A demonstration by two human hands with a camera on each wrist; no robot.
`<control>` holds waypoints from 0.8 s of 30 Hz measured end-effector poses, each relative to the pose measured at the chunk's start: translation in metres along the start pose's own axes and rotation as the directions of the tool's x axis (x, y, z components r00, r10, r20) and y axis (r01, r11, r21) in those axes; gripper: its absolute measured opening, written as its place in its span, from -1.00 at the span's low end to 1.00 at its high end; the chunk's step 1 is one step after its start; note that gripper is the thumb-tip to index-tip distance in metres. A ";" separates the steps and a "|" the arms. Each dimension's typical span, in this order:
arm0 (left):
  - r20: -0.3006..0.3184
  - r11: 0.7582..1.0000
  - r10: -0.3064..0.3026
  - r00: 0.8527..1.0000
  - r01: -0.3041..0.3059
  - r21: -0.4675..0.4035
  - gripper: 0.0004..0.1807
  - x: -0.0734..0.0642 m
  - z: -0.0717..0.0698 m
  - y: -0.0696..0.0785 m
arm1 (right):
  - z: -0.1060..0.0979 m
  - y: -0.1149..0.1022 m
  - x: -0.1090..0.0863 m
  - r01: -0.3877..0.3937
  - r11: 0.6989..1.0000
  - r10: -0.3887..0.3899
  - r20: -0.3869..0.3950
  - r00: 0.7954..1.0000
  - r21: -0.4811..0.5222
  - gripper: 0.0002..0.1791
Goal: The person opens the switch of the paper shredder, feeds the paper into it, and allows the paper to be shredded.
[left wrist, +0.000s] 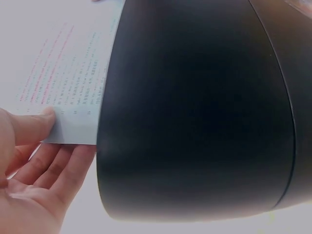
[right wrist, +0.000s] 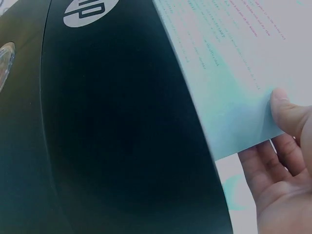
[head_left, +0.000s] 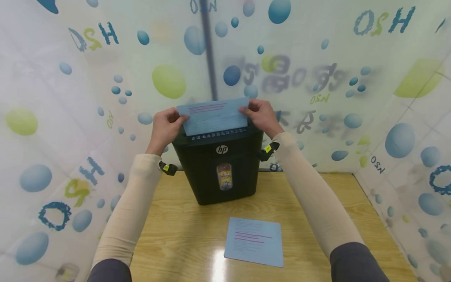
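Observation:
A light blue printed sheet of paper (head_left: 215, 116) with pink-marked lines stands upright at the top of a black HP paper shredder (head_left: 222, 168). My left hand (head_left: 165, 129) pinches the sheet's left edge, thumb in front and fingers behind. At the opposite edge, my right hand (head_left: 262, 116) pinches it the same way. In the left wrist view the thumb lies flat on the sheet (left wrist: 73, 87) beside the shredder's dark side (left wrist: 195, 112). The right wrist view has the sheet (right wrist: 234, 97) gripped near its corner. The sheet's lower edge is hidden behind the shredder's top rim.
More blue printed paper (head_left: 253, 242) lies on the wooden table (head_left: 176, 235) in front of the shredder. Coloured shreds show through the shredder's small window (head_left: 224, 177). Patterned curtains (head_left: 317, 98) close in the back and both sides.

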State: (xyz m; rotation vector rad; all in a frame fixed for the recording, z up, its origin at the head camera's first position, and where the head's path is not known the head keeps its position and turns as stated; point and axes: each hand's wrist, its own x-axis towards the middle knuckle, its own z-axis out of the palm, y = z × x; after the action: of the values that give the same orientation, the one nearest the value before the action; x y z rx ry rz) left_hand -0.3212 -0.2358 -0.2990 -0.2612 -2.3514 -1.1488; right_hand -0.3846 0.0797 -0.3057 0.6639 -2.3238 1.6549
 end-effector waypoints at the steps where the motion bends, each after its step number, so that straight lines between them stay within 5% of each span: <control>1: 0.007 1.000 -0.005 1.000 0.005 0.004 -0.62 -0.001 0.000 0.000 | 0.000 0.001 0.000 -0.002 1.000 0.002 0.003 1.000 -0.003 -0.72; 17: 0.060 0.999 -0.044 0.997 0.043 0.015 -0.59 0.000 0.002 0.001 | -0.004 0.000 -0.003 -0.031 0.999 0.031 0.013 0.999 -0.034 -0.78; 24: 0.087 0.996 -0.084 0.993 0.082 0.020 -0.71 0.001 0.000 0.000 | -0.001 0.004 -0.003 0.002 0.998 -0.002 0.013 1.000 -0.064 -0.61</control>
State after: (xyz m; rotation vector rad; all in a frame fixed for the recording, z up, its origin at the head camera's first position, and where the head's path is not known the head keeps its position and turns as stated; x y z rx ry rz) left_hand -0.3224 -0.2356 -0.2986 -0.2136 -2.4681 -1.1784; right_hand -0.3841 0.0825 -0.3093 0.6655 -2.3727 1.5732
